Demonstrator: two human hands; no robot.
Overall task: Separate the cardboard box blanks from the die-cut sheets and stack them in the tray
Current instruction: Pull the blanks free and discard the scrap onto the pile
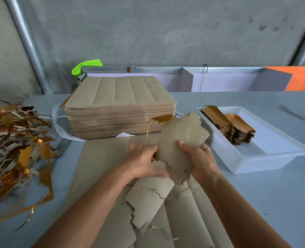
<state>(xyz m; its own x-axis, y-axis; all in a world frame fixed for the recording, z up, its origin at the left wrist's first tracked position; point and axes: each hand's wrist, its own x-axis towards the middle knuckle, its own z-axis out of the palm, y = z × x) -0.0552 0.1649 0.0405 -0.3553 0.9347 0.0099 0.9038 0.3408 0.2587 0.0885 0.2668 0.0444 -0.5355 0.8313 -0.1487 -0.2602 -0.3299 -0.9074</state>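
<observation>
Over the die-cut sheet [101,169] on the table, the right hand [200,161] grips a raised box blank [180,140]; the left hand [144,161] pinches its torn edge. Gold-faced blanks [228,124] sit stacked in the white tray [266,156] at right.

— What stands behind the worktop [255,203]?
— A grey concrete wall [166,33], stained, with a slanted metal pipe [25,42] at left.
— And lower?
— A metal rail [219,69] over pale lilac panels [228,82].

Head cam, looks fwd/down, close over table [282,203].
</observation>
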